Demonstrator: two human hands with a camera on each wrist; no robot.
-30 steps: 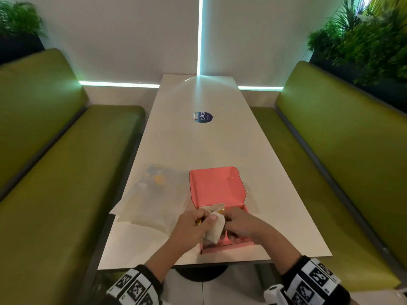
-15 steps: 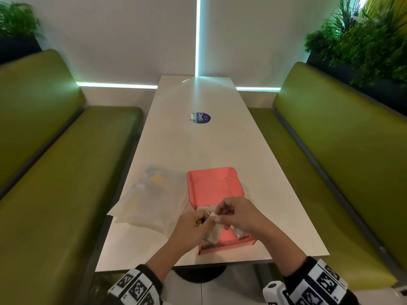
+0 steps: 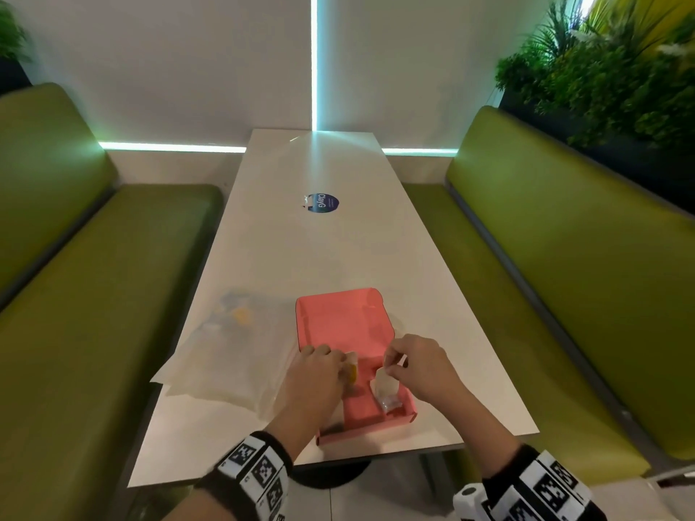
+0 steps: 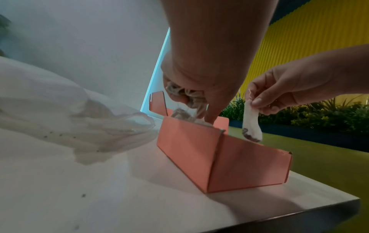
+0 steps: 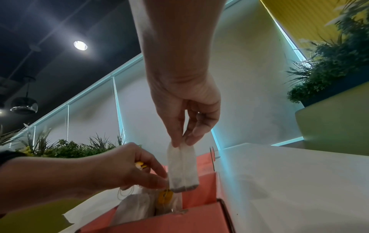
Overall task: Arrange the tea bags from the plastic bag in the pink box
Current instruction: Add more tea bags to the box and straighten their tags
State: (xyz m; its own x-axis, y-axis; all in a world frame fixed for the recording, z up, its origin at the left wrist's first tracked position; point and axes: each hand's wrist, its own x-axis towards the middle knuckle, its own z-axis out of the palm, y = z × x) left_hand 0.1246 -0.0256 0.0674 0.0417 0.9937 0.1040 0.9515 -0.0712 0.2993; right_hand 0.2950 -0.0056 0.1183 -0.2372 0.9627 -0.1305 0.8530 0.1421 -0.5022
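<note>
While pinched by right hand [image 3: 417,364]: tea bag [image 3: 384,385] over pink box [image 3: 344,325]

Looks like a café or office break-area booth. Long white table [image 3: 338,257] w/ a round blue sticker [image 3: 320,203] mid-top, green padded benches [image 3: 564,276] on both sides, backs against planters of leafy plants [image 3: 601,69]. White wall w/ cyan LED strips [image 3: 314,62]. Right wrist view: dark open ceiling w/ spot lamp [image 5: 80,45] & a pendant lamp [image 5: 24,104]; yellow ribbed wall panel [image 4: 311,39].
</note>
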